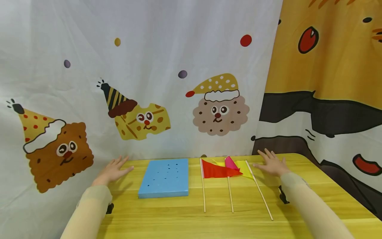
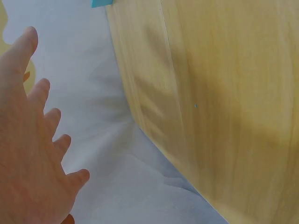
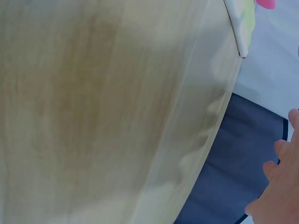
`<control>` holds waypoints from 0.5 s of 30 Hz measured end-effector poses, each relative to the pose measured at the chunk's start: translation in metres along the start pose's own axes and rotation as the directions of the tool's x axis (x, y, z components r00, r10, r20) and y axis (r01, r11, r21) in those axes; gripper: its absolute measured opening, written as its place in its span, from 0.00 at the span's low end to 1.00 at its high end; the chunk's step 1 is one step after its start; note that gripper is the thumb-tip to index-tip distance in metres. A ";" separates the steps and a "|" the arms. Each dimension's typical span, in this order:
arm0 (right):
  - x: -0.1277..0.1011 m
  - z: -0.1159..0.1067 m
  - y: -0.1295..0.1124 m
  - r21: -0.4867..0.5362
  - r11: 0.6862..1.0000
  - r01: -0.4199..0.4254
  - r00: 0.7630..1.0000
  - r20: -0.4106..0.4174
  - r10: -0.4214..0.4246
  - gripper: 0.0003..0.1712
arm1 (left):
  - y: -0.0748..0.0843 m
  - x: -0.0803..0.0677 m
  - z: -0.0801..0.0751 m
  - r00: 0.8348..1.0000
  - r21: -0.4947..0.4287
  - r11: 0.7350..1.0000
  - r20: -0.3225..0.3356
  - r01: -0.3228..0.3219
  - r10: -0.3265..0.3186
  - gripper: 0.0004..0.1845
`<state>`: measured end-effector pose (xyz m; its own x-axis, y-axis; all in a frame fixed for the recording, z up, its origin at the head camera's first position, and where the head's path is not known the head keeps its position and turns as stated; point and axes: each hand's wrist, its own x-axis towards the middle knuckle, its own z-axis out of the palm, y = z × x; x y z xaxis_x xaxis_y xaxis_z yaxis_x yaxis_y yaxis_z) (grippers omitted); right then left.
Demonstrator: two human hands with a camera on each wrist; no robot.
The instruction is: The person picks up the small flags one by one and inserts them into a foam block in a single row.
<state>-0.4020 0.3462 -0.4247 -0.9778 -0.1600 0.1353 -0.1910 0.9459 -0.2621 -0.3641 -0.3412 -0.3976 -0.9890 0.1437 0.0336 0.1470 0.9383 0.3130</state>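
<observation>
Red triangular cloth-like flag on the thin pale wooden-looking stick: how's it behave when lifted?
The red triangular cloth-like flag looks like thin sheet, so probably floppy. Its slender, straight pale stick is likely light and fairly stiff.

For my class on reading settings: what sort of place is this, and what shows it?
Possibly a children's play corner or a staged tabletop: a cartoon cloth hangs behind a table bearing a blue block and three flags.

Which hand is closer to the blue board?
Left. The left hand is just left of the blue board; the right hand is farther off to its right, beyond the flags.
</observation>
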 end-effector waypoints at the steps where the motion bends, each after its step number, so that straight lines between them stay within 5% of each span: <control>1: 0.001 -0.001 -0.001 -0.001 1.000 0.004 1.000 0.000 -0.004 0.52 | 0.000 0.000 0.000 1.000 -0.003 1.000 0.001 0.001 -0.001 0.46; 9: 0.010 -0.002 -0.033 0.055 0.994 0.098 0.995 -0.024 -0.097 0.49 | 0.004 0.000 0.000 0.997 -0.082 0.994 -0.019 -0.078 0.077 0.44; 15: 0.015 0.010 -0.069 0.104 0.969 0.225 0.972 -0.087 -0.217 0.42 | 0.009 0.003 0.009 0.987 -0.234 0.959 -0.056 -0.163 0.154 0.40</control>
<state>-0.4042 0.2759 -0.4147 -0.9018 -0.3359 0.2718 -0.4143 0.8511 -0.3226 -0.3654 -0.3295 -0.4037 -0.9539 0.2683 0.1347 0.2987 0.8026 0.5163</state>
